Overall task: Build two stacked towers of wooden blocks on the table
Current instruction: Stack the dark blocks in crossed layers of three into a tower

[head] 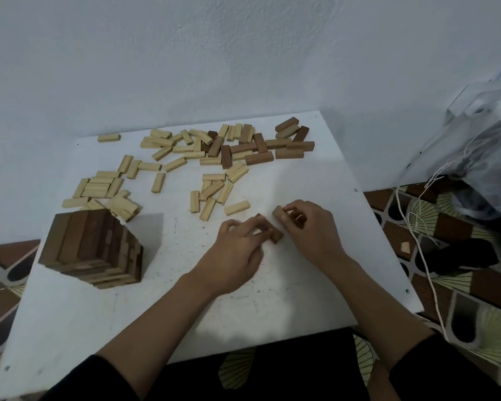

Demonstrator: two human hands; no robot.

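The left hand (235,250) covered most of a dark block (276,238), and the right hand (310,227) hid half of a second block (278,213); whether the two touched could not be told. The bag (480,146) beyond the table (301,299)'s right edge and both sleeves (99,380) were cut off by the picture.

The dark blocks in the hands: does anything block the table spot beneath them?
Nothing visible does. The left hand and right hand hold the dark blocks at bare table; the nearest light block lies behind, the tower apart at left.

Plastic bag (483,146) (crumpled), patterned floor (475,287).
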